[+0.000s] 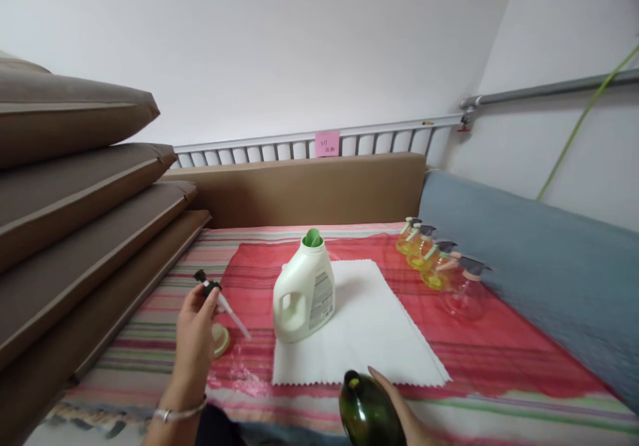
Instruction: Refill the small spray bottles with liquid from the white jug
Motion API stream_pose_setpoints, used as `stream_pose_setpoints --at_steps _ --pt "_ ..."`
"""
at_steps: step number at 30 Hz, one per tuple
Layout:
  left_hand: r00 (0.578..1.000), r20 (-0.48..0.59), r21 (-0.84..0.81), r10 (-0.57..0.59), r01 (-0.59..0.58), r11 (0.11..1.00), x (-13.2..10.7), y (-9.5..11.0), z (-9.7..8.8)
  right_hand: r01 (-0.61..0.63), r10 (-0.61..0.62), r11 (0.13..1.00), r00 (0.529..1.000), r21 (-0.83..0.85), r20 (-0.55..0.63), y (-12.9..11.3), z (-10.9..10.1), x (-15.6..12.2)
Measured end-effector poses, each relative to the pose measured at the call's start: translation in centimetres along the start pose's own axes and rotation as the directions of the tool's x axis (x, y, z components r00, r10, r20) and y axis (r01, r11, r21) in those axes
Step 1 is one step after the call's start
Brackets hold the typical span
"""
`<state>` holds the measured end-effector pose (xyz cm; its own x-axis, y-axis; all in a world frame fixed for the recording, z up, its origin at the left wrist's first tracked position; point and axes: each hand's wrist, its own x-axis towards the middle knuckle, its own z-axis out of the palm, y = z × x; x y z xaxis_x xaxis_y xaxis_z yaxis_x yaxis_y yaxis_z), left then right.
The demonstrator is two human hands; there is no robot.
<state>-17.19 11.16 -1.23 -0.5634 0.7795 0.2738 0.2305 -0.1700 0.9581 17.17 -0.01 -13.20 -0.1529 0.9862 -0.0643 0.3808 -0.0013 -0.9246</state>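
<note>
My left hand (194, 339) is closed on a black pump head (207, 285) whose clear dip tube slants down to the right. My right hand (399, 409) grips a dark green bottle (368, 411) at the bottom edge, its open mouth towards the camera. A white detergent jug (303, 289) with a green open spout stands between them on a white cloth (369, 326). Just right of my left hand, a small round cream cap (220, 339) lies on the red cloth (499, 346).
Several clear spray bottles (436, 266) holding yellow or pink liquid stand in a row at the right. Brown cushions (74, 220) are stacked at the left, a grey-blue cushion (539, 266) lies at the right, and a brown board (309, 186) with a railing stands behind.
</note>
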Motion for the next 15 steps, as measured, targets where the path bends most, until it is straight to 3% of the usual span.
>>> stream_pose_setpoints --at_steps 2,4,8,15 --pt "0.999 0.038 -0.423 -0.009 0.024 0.906 -3.1 3.5 -0.1 -0.010 0.011 0.999 0.999 -0.030 0.043 -1.9 1.0 0.2" --pt "0.991 0.126 -0.559 -0.042 0.106 0.822 -6.4 6.1 0.7 -0.030 0.038 0.996 0.996 -0.085 0.086 -3.9 1.6 0.4" --pt "0.970 0.240 -0.622 -0.025 0.174 0.764 -10.3 7.8 3.1 -0.072 0.084 0.989 0.992 -0.125 0.091 -7.0 1.7 0.2" --pt "0.917 0.390 -0.545 0.078 0.162 0.822 -11.6 7.2 4.8 -0.070 0.076 0.993 0.995 -0.098 0.062 -7.8 0.7 -0.8"
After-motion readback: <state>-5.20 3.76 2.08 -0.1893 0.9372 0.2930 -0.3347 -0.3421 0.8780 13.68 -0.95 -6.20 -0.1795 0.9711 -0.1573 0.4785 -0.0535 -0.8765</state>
